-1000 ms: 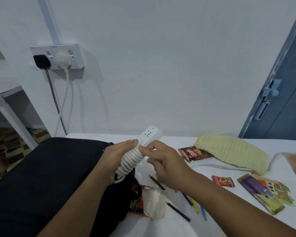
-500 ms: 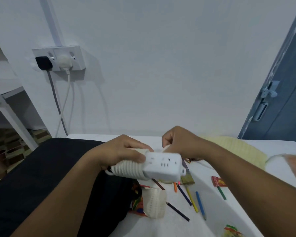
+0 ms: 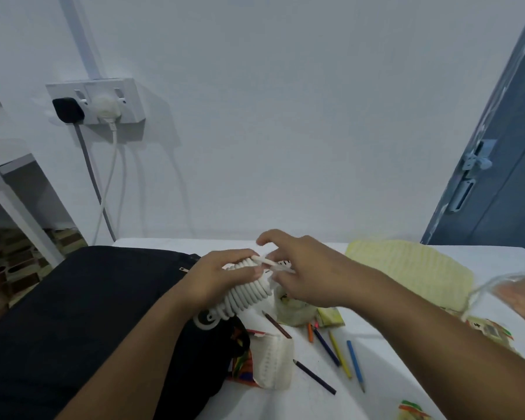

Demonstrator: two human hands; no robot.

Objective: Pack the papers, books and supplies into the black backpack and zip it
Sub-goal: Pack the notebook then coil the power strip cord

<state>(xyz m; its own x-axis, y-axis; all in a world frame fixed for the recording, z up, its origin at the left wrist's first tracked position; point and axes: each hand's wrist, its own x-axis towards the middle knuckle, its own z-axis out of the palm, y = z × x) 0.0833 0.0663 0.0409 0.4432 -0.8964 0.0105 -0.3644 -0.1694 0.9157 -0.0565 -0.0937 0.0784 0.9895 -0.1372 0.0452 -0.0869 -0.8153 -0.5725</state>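
The black backpack (image 3: 73,322) lies on the left of the white table (image 3: 376,389). Above its right edge my left hand (image 3: 222,278) grips a white power strip (image 3: 249,294) with its cord coiled round it. My right hand (image 3: 303,271) is at the strip's far end and pinches the loose white cord there, the other fingers spread. Several coloured pencils (image 3: 337,353) lie on the table below my hands. A white woven pouch (image 3: 273,362) sits against the backpack's right edge.
A pale yellow cloth (image 3: 412,268) lies at the back right. Snack packets (image 3: 494,331) and a clear plastic bag (image 3: 515,289) sit at the right edge. A wall socket (image 3: 97,101) with two plugs is on the white wall; a blue door (image 3: 503,177) stands at right.
The power strip has been turned so its socket face points away and is hidden behind my hands. My right hand came from behind it to pinch the cord end.
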